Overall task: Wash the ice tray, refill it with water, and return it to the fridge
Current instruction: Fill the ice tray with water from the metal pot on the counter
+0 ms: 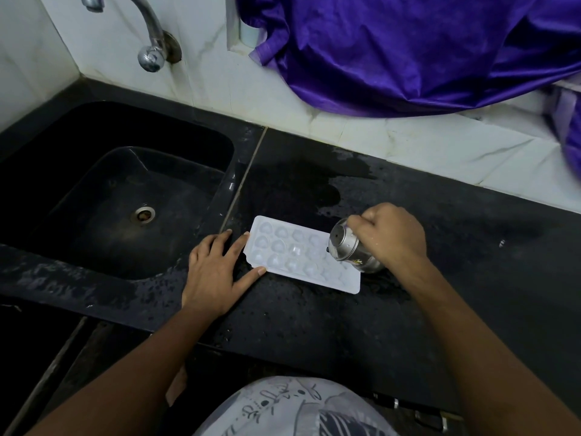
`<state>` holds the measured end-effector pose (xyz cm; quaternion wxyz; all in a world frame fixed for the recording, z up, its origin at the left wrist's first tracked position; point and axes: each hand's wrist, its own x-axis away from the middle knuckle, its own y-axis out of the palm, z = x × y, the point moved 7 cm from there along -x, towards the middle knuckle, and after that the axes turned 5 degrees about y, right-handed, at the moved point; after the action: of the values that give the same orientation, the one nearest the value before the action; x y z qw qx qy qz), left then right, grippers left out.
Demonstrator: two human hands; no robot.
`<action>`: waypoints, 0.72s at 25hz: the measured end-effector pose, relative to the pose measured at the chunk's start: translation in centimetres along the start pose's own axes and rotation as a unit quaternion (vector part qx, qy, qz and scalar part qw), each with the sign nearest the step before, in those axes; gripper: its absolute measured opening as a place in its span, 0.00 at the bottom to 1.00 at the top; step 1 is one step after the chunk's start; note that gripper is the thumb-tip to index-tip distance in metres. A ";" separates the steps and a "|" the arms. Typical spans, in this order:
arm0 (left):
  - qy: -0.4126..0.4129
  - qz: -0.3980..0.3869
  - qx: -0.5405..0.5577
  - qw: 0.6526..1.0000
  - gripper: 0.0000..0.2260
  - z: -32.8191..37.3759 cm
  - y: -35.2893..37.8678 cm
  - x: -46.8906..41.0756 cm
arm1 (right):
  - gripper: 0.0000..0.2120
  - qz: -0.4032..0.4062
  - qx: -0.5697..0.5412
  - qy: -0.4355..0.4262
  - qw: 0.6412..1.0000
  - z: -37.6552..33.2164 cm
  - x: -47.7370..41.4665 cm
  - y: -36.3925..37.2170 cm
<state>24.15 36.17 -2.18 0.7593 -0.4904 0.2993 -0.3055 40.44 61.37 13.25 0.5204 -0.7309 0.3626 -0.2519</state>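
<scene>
A white ice tray (292, 253) with several round cells lies flat on the black counter (314, 316), just right of the sink. My left hand (217, 272) rests flat on the counter, its straight fingers touching the tray's left end. My right hand (390, 234) grips a small steel cup (349, 245) tilted on its side over the tray's right part, mouth toward the cells. The cup and hand hide the tray's far right corner.
A black sink (103, 196) with a metal drain (143, 214) lies to the left, under a chrome tap (151, 42) on the white tiled wall. A purple cloth (408, 48) hangs over the back ledge. Water patches wet the counter behind the tray.
</scene>
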 end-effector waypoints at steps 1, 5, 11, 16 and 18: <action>-0.001 0.000 0.000 1.000 0.37 0.0 0.0 0.0 | 0.21 0.004 0.008 -0.006 1.000 -0.2 0.0 -0.1; -0.002 0.000 0.003 1.000 0.37 -0.1 0.1 0.0 | 0.22 0.006 -0.032 0.011 0.999 0.8 -0.2 -0.3; -0.003 -0.003 0.000 1.000 0.37 -0.1 0.1 0.0 | 0.16 -0.035 -0.382 0.119 0.916 6.1 -0.2 0.4; 0.000 -0.008 -0.004 1.000 0.37 0.0 0.1 -0.1 | 0.26 -0.035 -0.611 0.149 0.776 6.6 0.3 -0.2; 0.000 -0.006 -0.002 1.000 0.37 0.0 0.0 0.0 | 0.25 -0.045 -0.673 0.125 0.727 6.3 0.2 -0.6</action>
<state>24.15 36.22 -2.16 0.7563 -0.4938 0.2971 -0.3098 45.46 65.00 11.74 -0.1703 -0.8670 0.4653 -0.0535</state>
